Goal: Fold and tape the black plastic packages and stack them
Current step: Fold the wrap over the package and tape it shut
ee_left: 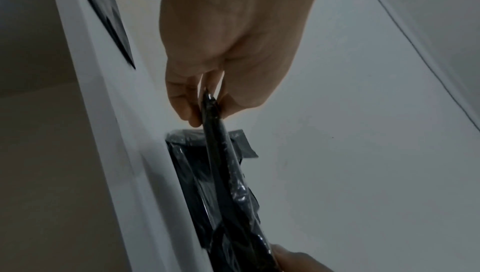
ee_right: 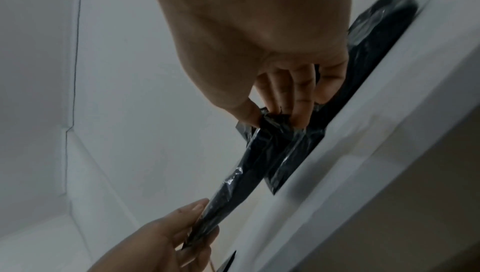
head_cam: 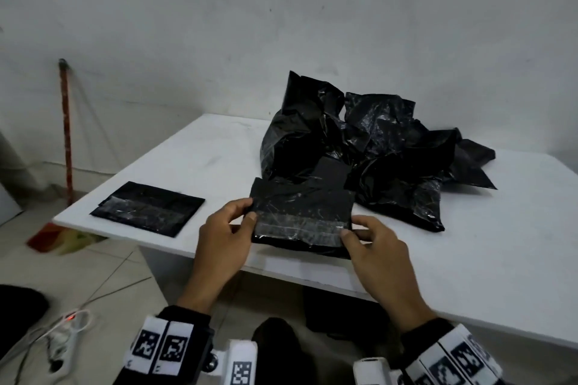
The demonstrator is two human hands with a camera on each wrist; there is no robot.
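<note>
A folded black plastic package [head_cam: 301,219] with a clear tape strip [head_cam: 297,230] along its near edge is held just above the white table [head_cam: 469,259] near its front edge. My left hand [head_cam: 247,216] pinches its left end between thumb and fingers. My right hand [head_cam: 347,233] pinches its right end. The left wrist view shows the package [ee_left: 226,163] edge-on, pinched by my left hand [ee_left: 205,104]. In the right wrist view my right hand [ee_right: 275,116] grips the package [ee_right: 241,180]. One taped, folded package [head_cam: 147,208] lies flat at the table's left corner.
A heap of crumpled black plastic bags [head_cam: 369,147] covers the table's middle and back. A red broom [head_cam: 66,141] leans on the wall at left. A power strip with cables [head_cam: 62,341] lies on the tiled floor.
</note>
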